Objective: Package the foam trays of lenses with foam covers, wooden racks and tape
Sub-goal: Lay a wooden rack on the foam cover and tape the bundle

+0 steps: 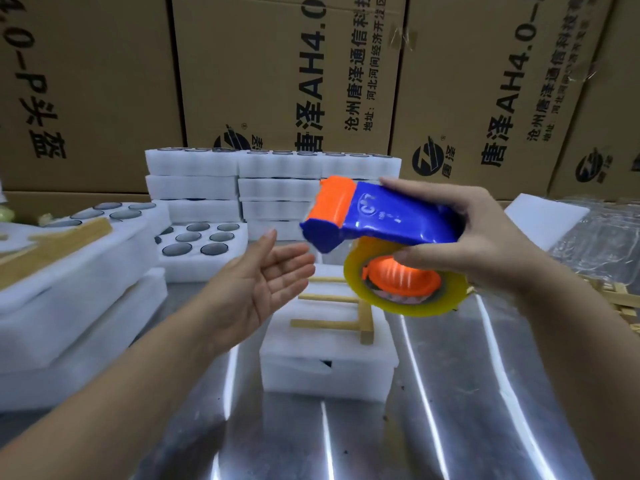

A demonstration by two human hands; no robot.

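Behind your worktop of shiny metal, tall cardboard boxes with black print, crinkled clear plastic sheeting at your right

Brown cardboard boxes standing behind are showing sideways black print: "唐泽AH4.0", "沧州唐泽通信科技", "地址:河北河间经济开发区". The blue tape dispenser is showing a "C".

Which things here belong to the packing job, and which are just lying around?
Job:
tape dispenser, in right hand
open left hand
covered foam stack with wooden rack on top
open lens tray
stacked foam trays

Lying about:
cardboard boxes
clear plastic bags
metal table
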